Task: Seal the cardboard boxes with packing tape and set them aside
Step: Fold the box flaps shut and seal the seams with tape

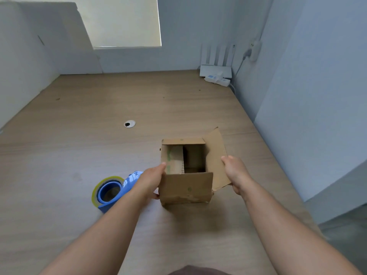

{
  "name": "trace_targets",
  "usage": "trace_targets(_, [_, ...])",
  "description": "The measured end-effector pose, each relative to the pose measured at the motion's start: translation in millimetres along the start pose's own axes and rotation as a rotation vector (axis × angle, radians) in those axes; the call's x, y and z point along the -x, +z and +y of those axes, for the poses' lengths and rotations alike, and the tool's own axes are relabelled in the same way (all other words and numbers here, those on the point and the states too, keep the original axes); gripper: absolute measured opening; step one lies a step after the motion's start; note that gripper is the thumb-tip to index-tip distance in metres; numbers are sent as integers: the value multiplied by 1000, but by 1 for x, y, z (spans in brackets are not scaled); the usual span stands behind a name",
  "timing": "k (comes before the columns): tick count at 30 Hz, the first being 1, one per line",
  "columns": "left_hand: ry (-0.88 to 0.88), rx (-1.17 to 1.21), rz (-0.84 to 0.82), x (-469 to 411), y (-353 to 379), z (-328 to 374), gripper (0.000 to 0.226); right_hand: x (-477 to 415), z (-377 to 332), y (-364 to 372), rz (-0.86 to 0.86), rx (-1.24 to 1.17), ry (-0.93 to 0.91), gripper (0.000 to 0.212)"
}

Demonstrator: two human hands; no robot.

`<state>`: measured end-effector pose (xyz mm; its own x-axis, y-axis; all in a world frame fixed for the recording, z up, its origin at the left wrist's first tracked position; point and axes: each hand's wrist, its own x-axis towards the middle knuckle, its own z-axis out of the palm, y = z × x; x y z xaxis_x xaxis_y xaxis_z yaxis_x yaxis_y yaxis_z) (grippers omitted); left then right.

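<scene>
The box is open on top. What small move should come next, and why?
Probably fold the right flap inward with the right hand: the cardboard box stands open, that flap sticks up, and the tape dispenser lies untouched beside the left hand.

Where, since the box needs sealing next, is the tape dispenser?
In the head view, the tape dispenser lies on the wooden table, left of centre, just beside the left hand that holds the open cardboard box.

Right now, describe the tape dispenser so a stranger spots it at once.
Start at the wooden table, then find the open cardboard box near its front. Just left of it lies the tape dispenser: the only blue thing, ringed by a yellowish roll.
</scene>
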<state>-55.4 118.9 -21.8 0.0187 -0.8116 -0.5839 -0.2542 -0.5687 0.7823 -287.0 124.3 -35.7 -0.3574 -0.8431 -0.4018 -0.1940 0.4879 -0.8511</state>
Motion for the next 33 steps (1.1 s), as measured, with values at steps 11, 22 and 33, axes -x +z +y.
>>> trace_targets(11, [385,-478,-290,23,-15,-60,126,-7,11,-9,83,437,38,45])
trace_targets(22, [368,-768,131,27,20,-42,110,-30,-57,21,61,1098,-363,81])
trace_targets(33, [389,-1014,94,27,14,-68,111,-89,-91,30,202,936,-402,63])
